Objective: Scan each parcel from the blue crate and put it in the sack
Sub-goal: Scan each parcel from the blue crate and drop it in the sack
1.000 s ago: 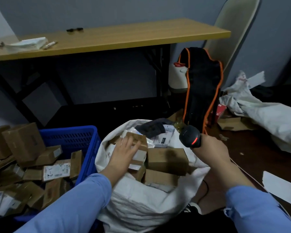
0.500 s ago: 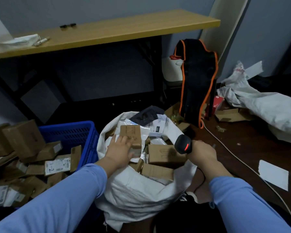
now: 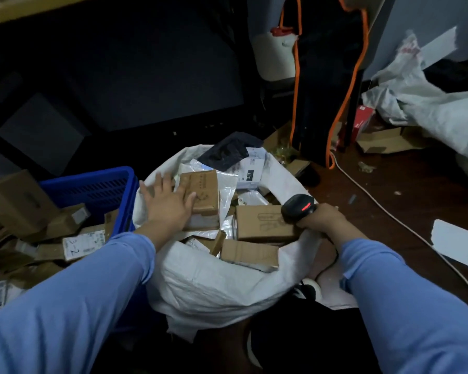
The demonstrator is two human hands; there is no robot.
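The white sack stands open in the middle of the view, filled with several brown boxes and plastic mailers. My left hand lies with spread fingers against the left side of a brown parcel on top of the pile. My right hand grips a black barcode scanner with a red light, at the sack's right rim above another brown box. The blue crate sits to the left, with several cardboard parcels piled in it.
A black bag with orange piping leans behind the sack. Crumpled white sacks lie at the right. The scanner's cable runs across the dark floor, near a white sheet of paper. A wooden table edge is at the top left.
The view has tilted down and closer to the sack. My left hand's fingers have spread flat on the parcel. My right hand with the scanner has sunk to the sack's rim.
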